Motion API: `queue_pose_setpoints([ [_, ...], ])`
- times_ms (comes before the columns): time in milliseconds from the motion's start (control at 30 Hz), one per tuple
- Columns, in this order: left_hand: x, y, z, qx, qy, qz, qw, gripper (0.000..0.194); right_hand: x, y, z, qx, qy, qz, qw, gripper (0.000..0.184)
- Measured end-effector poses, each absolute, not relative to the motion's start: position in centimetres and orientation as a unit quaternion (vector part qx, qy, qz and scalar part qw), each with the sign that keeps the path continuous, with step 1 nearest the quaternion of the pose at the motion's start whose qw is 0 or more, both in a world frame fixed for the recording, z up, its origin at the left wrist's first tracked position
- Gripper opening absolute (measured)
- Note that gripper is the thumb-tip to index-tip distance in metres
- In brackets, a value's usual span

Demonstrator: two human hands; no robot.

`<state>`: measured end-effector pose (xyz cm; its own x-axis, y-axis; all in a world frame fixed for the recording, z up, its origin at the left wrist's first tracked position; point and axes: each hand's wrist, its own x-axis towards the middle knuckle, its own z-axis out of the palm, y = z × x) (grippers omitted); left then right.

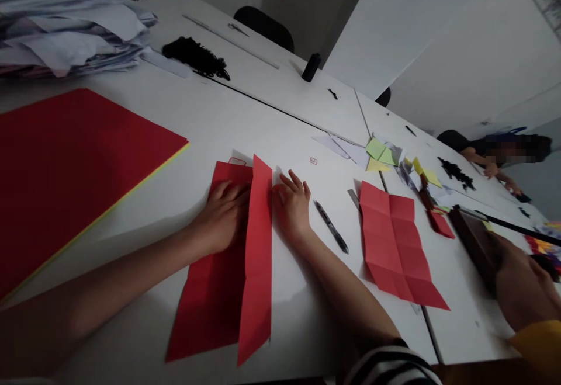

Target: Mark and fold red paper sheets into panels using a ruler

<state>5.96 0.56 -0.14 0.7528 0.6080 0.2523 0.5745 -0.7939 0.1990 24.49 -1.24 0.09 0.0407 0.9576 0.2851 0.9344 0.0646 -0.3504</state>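
Observation:
A sheet of red paper [259, 239] lies on the table in front of me, its right part folded up so that it stands as a flap. My left hand [225, 215] rests flat on the sheet's left part, fingertips reaching behind the flap. On the flap's other side is my right hand [293, 205], its fingers spread and its thumb and forefinger close against the paper; whether they touch it I cannot tell. A black pen [331, 227] lies right of that hand. Farther right is a creased red sheet [394, 242] with a grid of folds.
Large red sheets [83, 169] with a yellow edge lie at left, below a paper pile [65, 34]. Black cords [195, 56] and a black cylinder [311, 68] stand farther back. At right, another person's hand [521, 280] holds a dark block [473, 248]; a second person [495, 151] sits beyond.

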Motion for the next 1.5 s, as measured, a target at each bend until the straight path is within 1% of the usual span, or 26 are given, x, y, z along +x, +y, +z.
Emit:
queue_pose_setpoints([
  [300, 6.0, 0.5, 0.0, 0.93, 0.326, 0.149, 0.081, 0.045, 24.5, 3.4, -0.4, -0.703, -0.684, 0.0, 0.194, 0.035],
  [533, 5.8, 0.6, -0.3, 0.924, 0.333, 0.158, 0.1, 0.053, 24.0, 3.7, 0.8, -0.704, -0.674, 0.034, 0.222, 0.03],
  [667, 5.7, 0.7, -0.7, 0.92, 0.333, 0.18, 0.101, 0.053, 24.1, 1.0, 0.6, -0.687, -0.687, 0.011, 0.238, 0.031],
  [800, 5.8, 0.7, -0.8, 0.919, 0.33, 0.194, 0.095, 0.05, 23.9, -1.7, 0.0, -0.677, -0.711, 0.0, 0.19, 0.033],
  [933, 5.8, 0.6, -0.5, 0.919, 0.331, 0.188, 0.098, 0.049, 23.3, -2.6, -0.3, -0.695, -0.702, -0.003, 0.155, 0.037],
  [1167, 5.8, 0.7, -0.8, 0.923, 0.325, 0.186, 0.088, 0.046, 22.6, -1.5, -0.4, -0.704, -0.7, -0.003, 0.119, 0.048],
  [1267, 5.8, 0.7, -0.9, 0.923, 0.324, 0.187, 0.089, 0.046, 22.4, -0.6, 0.2, -0.706, -0.7, -0.003, 0.105, 0.048],
  [1500, 5.8, 0.5, -0.2, 0.926, 0.328, 0.171, 0.073, 0.04, 22.6, 1.7, 1.3, -0.715, -0.693, 0.01, 0.092, 0.046],
])
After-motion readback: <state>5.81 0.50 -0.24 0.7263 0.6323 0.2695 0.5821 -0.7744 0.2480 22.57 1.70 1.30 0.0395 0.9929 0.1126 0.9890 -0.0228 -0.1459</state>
